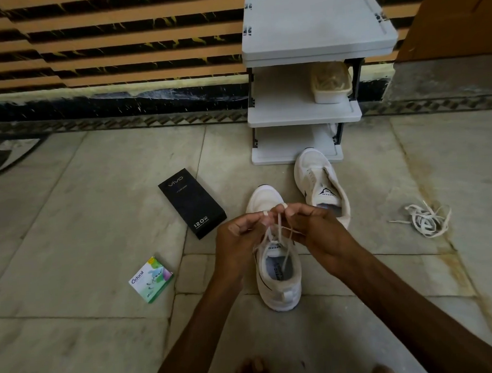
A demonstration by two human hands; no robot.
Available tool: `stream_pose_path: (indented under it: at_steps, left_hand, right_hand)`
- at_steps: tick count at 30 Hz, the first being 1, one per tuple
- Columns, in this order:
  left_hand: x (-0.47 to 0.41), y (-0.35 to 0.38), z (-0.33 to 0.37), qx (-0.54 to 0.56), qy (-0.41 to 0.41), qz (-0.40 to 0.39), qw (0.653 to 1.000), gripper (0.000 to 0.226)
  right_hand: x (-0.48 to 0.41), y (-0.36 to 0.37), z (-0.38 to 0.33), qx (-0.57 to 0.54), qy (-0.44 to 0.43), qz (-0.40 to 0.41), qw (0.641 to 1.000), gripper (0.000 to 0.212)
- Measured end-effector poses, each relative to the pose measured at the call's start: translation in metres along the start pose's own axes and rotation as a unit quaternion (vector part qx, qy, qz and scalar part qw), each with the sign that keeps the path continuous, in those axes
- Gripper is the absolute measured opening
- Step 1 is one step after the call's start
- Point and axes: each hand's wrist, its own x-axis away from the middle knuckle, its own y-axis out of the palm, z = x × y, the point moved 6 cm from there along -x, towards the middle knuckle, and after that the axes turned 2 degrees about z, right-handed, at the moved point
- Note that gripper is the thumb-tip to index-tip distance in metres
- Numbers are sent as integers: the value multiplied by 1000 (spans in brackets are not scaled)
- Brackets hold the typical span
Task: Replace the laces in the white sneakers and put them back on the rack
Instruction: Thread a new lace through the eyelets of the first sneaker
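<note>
Head view: the near sneaker (280,295) stands on the floor (68,226), toe toward the rack (304,116). The left hand (240,234) and right hand (321,229) each pinch an end of the lace (285,257) above its tongue. Judgement: keep both ends level and evenly taut, and draw the crossing down snug against the tongue without lifting the shoe. Count: two sneakers, the second sneaker (319,179) at the rack's foot; one rack of three shelves; one heap of loose laces (425,220); one black box (192,202); one green box (151,278); one tub (332,84).
</note>
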Motion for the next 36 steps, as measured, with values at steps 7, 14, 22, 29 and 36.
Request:
stream_pose_path:
  at_steps: [7,14,22,29,36]
  left_hand:
    - [-5,-1,1,-20,71,18,997,14]
    - [-6,10,-7,-141,89,-10,986,38]
    - [3,13,13,-271,197,-70,940,44]
    - [-18,11,-8,-287,76,-85,951,47]
    - [-26,10,-10,-294,82,-78,949,41]
  right_hand:
    - [-4,-3,12,2,37,54,998,16]
    - [-5,0,0,155,-4,30,987,17]
    - [-18,0,3,111,84,61,988,14]
    - [-18,4,11,-40,76,-1,996,26]
    - [-20,-3,-3,170,8,7,985,39]
